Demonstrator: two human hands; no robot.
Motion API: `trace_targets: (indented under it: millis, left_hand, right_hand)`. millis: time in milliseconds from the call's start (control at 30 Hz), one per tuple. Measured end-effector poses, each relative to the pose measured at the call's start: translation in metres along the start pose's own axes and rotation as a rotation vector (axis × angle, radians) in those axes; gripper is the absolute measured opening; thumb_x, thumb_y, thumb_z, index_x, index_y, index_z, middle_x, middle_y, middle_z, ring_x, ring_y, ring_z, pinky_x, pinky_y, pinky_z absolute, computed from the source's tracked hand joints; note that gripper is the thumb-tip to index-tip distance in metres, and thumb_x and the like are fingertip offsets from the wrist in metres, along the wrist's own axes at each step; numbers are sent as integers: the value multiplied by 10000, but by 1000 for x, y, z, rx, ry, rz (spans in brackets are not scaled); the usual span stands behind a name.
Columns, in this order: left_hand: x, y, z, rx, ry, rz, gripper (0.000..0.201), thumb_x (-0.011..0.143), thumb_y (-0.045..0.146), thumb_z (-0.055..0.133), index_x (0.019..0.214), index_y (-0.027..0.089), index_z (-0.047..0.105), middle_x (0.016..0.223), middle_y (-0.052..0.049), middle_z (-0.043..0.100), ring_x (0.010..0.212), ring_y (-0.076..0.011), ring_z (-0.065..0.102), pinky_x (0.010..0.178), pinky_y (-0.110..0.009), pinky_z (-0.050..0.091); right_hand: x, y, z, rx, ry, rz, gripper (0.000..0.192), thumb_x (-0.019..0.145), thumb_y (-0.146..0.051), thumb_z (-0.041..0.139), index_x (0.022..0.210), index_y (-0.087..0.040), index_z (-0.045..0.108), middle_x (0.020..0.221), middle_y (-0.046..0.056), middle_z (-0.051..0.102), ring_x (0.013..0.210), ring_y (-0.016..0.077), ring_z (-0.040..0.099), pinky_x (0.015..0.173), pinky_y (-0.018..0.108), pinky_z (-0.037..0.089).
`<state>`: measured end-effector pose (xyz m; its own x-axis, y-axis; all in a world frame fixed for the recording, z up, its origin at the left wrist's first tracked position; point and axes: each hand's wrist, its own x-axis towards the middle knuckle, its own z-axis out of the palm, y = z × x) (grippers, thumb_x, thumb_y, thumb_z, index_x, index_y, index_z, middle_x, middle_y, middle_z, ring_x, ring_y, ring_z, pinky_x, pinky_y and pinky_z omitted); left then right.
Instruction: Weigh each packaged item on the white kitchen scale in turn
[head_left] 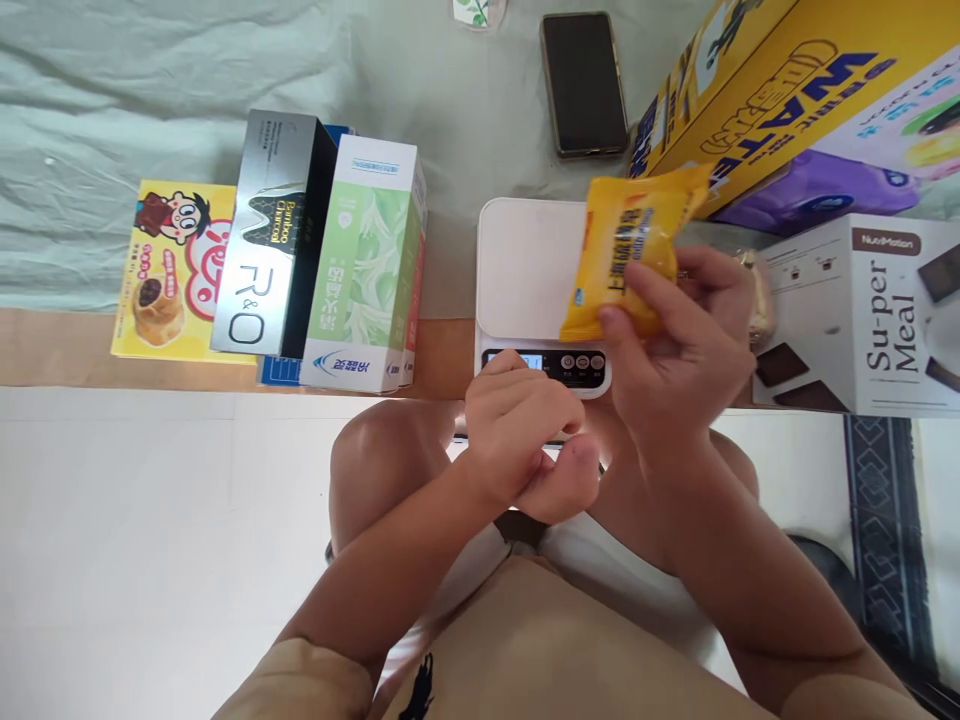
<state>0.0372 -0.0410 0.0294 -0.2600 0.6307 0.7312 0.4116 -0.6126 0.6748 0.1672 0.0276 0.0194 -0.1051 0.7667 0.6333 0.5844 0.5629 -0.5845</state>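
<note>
I am holding the yellow snack packet (630,255) pinched in my right hand (675,350) just over the white scale (517,270), not set down yet, while my left hand (514,425), fingers curled together, is pressing at its buttons.

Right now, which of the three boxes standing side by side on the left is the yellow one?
The yellow cartoon box, at the far left of the row. Beside it stand a silver-and-black box and a green-and-white box.

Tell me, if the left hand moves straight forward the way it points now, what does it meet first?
Most likely the scale: the left hand sits at its front edge, knuckles by the display. Height is hard to judge.
</note>
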Motion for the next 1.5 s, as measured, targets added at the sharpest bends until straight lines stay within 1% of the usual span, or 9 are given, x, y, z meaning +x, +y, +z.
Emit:
trace_targets:
  millis: [133, 300, 400, 533, 600, 700, 900, 1133, 1500]
  left_hand:
    - [2, -1, -8, 23, 4, -11, 340, 1049, 347, 449, 739, 222, 384, 490, 74, 453, 409, -92, 364, 536, -352, 270]
    - [3, -2, -10, 17, 47, -14, 356, 1060, 345, 447, 737, 215, 375, 497, 75, 412, 422, -87, 327, 538, -345, 255]
    - [6, -4, -12, 29, 87, -30, 393, 1067, 384, 468, 727, 209, 380, 511, 68, 378, 437, -89, 306, 531, -351, 233]
    - [9, -11, -18, 77, 112, -118, 404, 1059, 455, 474, 736, 215, 438, 553, 38, 397, 488, -121, 339, 559, -382, 261]
    - [10, -15, -22, 117, 99, -158, 392, 1062, 487, 461, 773, 226, 506, 647, -1, 514, 592, -161, 466, 614, -404, 338]
    - [7, -21, -25, 165, 76, -185, 401, 1060, 541, 463, 866, 223, 611, 974, -86, 675, 890, -235, 645, 772, -456, 472]
    - [2, -28, -26, 186, 13, -129, 385, 1072, 551, 461, 1176, 258, 689, 1260, -92, 726, 1171, -248, 699, 1019, -450, 572]
    - [1, -25, -24, 186, 7, -183, 501, 1061, 643, 473, 1267, 240, 687, 1308, -114, 748, 1260, -274, 673, 1120, -485, 540]
    - [0, -30, -28, 195, -77, -151, 427, 1074, 457, 428, 1356, 215, 638, 1194, -98, 752, 1218, -267, 680, 1089, -491, 582]
  right_hand:
    - [5, -11, 13, 13, -154, 52, 259, 963, -404, 683, 1159, -295, 813, 1262, 87, 662, 978, 188, 674, 927, 444, 660]
    - [8, -15, 15, -55, -201, 1, 194, 928, -338, 717, 1072, -287, 837, 1208, 64, 716, 826, 137, 650, 818, 385, 648]
    - [7, -10, 8, -67, -187, -37, 199, 936, -361, 711, 1070, -269, 826, 1196, 96, 689, 919, 176, 665, 864, 415, 641]
    - [2, 4, -4, -66, -123, -41, 339, 1013, -468, 581, 1229, -286, 770, 1181, 111, 649, 1122, 242, 672, 993, 486, 622]
    - [-2, 10, -8, -90, -105, -28, 386, 1030, -486, 537, 1284, -281, 743, 1173, 110, 654, 1123, 241, 669, 1010, 487, 613]
    - [-5, 14, -12, -110, -115, -13, 419, 1034, -492, 522, 1294, -243, 735, 1171, 118, 657, 1130, 248, 662, 1019, 498, 603]
    - [-8, 13, -12, -93, -152, 29, 415, 1040, -498, 495, 1308, -274, 720, 1193, 111, 641, 1157, 253, 645, 1043, 516, 598]
    - [-11, 15, -11, -34, -173, 58, 383, 1029, -453, 518, 1348, -323, 685, 1229, 94, 597, 1189, 248, 629, 1062, 496, 582]
    - [-9, 15, -7, -54, -158, 12, 399, 1022, -487, 531, 1299, -262, 709, 1169, 110, 663, 1165, 266, 641, 1093, 529, 543]
